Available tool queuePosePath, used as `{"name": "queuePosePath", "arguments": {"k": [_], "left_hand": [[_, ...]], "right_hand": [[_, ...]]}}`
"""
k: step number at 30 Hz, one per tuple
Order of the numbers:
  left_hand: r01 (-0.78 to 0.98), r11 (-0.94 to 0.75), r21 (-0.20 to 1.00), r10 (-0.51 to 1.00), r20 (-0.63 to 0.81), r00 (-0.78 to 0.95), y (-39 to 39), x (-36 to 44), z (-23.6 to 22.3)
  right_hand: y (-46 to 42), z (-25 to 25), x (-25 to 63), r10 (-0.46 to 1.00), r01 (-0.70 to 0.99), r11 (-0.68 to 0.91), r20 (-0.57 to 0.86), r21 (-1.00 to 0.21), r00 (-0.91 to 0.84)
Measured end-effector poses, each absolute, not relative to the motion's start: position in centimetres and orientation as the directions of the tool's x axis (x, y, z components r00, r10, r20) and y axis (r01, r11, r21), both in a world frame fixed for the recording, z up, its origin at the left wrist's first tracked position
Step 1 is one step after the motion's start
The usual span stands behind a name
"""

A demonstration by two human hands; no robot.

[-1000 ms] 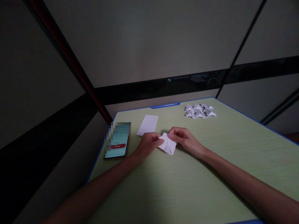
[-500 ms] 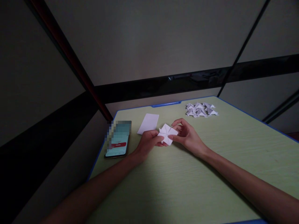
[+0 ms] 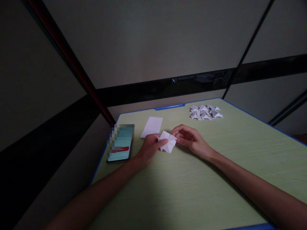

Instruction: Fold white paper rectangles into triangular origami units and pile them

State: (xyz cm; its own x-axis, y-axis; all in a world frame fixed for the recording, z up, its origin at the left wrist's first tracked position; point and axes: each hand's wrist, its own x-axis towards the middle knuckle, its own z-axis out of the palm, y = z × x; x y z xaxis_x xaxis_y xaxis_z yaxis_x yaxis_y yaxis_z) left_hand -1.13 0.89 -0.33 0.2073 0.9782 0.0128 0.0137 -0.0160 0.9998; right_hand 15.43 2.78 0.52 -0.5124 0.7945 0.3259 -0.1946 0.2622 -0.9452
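While the left hand (image 3: 150, 147) pinches the folded paper (image 3: 170, 147), thumb on top, the right hand (image 3: 192, 140) sits loosely curled at its right corner; can't tell if gripping. Paper's over the table (image 3: 192, 185), just nearer than the flat white sheet (image 3: 152, 125).

Behind the folded paper (image 3: 171, 146) we lose some fingers of the left hand (image 3: 151, 145) | we cannot tell whether the right hand (image 3: 192, 139) touches it | smartphone (image 3: 122, 140) partly pixelated | desk (image 3: 242, 131) cut off at right
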Motion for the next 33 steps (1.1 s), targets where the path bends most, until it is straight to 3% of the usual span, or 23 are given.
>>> {"name": "queuePosePath", "arguments": {"k": [8,19,33], "left_hand": [[0.091,0.033,0.995,0.974,-0.052,0.222,0.6,-1.1,0.3],[0.226,-0.070,0.972,0.978,0.022,0.208,0.3,-0.7,0.7],[0.367,-0.109,0.924,0.978,0.034,0.206,0.4,-0.6,0.8]], "right_hand": [[3.2,0.6,16.0,0.776,-0.016,0.365,0.313,-0.931,-0.548],[3.1,0.5,15.1,0.873,0.005,0.207,0.182,-0.978,-0.452],[2.5,0.2,14.6,0.913,0.123,0.251,0.192,-0.960,-0.361]]}}
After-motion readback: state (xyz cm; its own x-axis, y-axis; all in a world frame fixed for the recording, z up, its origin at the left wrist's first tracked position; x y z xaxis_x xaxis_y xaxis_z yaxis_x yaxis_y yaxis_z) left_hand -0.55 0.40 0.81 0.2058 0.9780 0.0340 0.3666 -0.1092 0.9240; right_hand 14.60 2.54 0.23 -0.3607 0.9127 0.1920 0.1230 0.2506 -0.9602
